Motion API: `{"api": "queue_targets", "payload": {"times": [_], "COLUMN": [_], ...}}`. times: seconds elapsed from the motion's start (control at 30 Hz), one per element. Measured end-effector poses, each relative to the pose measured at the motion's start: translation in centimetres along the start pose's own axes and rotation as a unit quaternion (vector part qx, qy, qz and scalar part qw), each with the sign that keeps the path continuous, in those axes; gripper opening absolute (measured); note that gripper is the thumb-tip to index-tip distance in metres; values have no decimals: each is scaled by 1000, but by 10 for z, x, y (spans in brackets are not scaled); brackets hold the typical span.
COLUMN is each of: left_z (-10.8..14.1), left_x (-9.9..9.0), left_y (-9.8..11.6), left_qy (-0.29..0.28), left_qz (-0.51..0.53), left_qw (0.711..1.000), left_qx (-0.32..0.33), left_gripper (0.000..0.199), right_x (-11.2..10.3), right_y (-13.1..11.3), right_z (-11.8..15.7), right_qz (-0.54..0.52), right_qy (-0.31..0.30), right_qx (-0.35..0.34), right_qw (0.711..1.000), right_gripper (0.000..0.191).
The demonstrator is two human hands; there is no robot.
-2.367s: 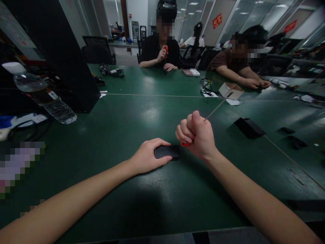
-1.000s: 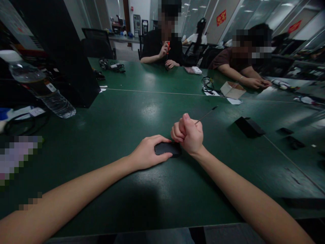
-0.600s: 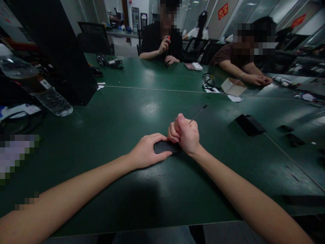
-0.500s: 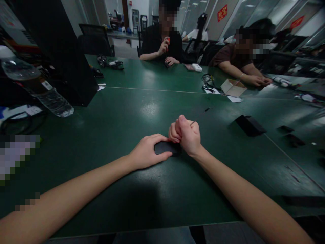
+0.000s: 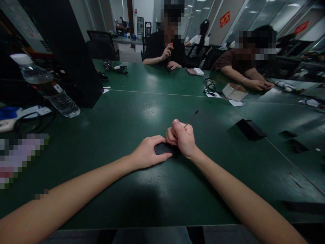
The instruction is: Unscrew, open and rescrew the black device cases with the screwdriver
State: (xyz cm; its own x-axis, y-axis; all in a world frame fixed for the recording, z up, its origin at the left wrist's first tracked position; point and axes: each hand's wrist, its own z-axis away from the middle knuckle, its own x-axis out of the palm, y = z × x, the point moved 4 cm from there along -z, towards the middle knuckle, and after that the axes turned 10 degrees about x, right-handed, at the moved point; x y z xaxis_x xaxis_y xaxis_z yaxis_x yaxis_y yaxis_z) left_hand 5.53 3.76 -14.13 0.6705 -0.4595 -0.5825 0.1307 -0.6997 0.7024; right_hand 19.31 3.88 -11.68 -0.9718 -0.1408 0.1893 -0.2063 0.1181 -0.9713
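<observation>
On the green table (image 5: 122, 128), my left hand (image 5: 146, 153) grips a flat black rectangular case (image 5: 164, 148), thumb along its near edge and fingers along its far edge. My right hand (image 5: 183, 137) is closed in a fist just over the case's right end, which it partly covers. Out of the top of this fist sticks a thin metal rod with a dark tip (image 5: 196, 112), slanting up and to the right. The rod's lower end is hidden inside the fist, so its kind cannot be made out.
A water bottle (image 5: 52, 89) leans beside a tall black panel (image 5: 76, 57) at left. To the right lie a black block (image 5: 251, 129) and small dark parts (image 5: 297, 145). Further back are a white box (image 5: 235, 91), cables (image 5: 209, 85) and two people seated across the table.
My right fist has shifted slightly left, and the rod's tip has swung left with it. My left hand keeps its hold on the case. The view has tilted a little.
</observation>
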Motion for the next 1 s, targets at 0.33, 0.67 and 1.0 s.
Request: {"api": "queue_targets", "payload": {"times": [0.33,0.67,1.0], "left_z": [1,6,5], "left_x": [0,-9,-12], "left_y": [4,-2,0], "left_qy": [7,10,-27], "left_qz": [-16,-10,-21], "left_qw": [1000,1000,999], "left_qx": [-10,-24,-31], "left_gripper": [29,67,37], "right_x": [3,-3,-9], "right_y": [3,-28,7], "right_z": [-3,-7,8], "right_qz": [-19,-27,122], "right_qy": [-25,23,-13], "right_qx": [8,-31,-5], "right_qw": [999,999,992], "right_gripper": [67,68,62]}}
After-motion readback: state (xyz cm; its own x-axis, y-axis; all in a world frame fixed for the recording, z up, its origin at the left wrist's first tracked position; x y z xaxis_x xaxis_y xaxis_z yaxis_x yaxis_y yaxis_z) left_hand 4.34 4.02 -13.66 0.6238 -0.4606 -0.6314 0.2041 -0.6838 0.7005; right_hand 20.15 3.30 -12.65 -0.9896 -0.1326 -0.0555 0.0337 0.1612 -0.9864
